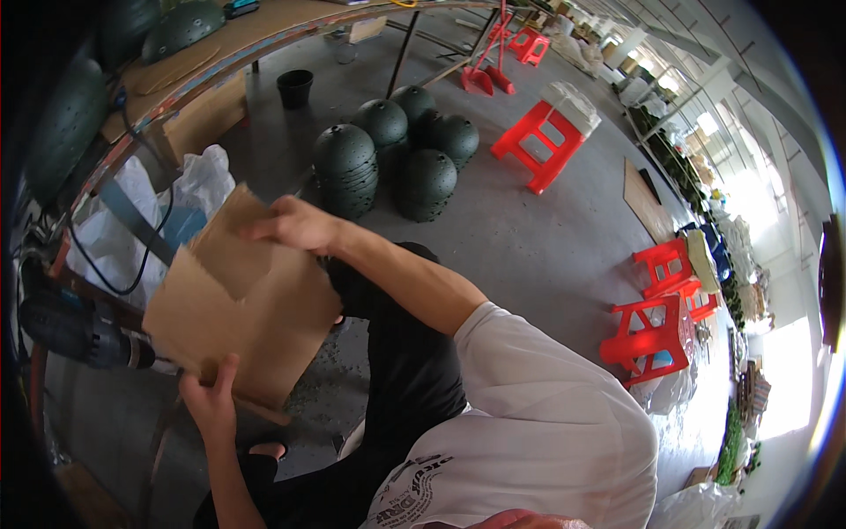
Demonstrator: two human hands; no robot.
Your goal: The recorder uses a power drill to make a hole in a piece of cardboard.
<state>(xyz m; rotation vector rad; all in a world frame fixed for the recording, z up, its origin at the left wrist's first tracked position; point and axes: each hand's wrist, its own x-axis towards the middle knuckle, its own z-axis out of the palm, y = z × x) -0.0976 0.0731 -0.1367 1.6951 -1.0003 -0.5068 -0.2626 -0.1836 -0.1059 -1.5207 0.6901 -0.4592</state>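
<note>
A brown cardboard piece (282, 322), folded or layered with a torn-looking edge, is held up between my two hands. My left hand (211, 401) grips its lower near edge, thumb lying on the face. At its upper end my right hand (298, 226) is closed over the edge, fingers partly blurred. A black power drill (84, 335) is beside the cardboard's left side, its chuck pointing at it. Behind the cardboard, white plastic bags (207, 172) hang or lie near the workbench, partly hidden.
Stacks of dark green perforated domes (345, 163) stand on the floor ahead. More domes (183, 31) sit on the workbench (264, 22). A black bucket (295, 88) is near it. Red plastic stools (542, 145) stand to the right. Small debris (330, 370) lies below the cardboard.
</note>
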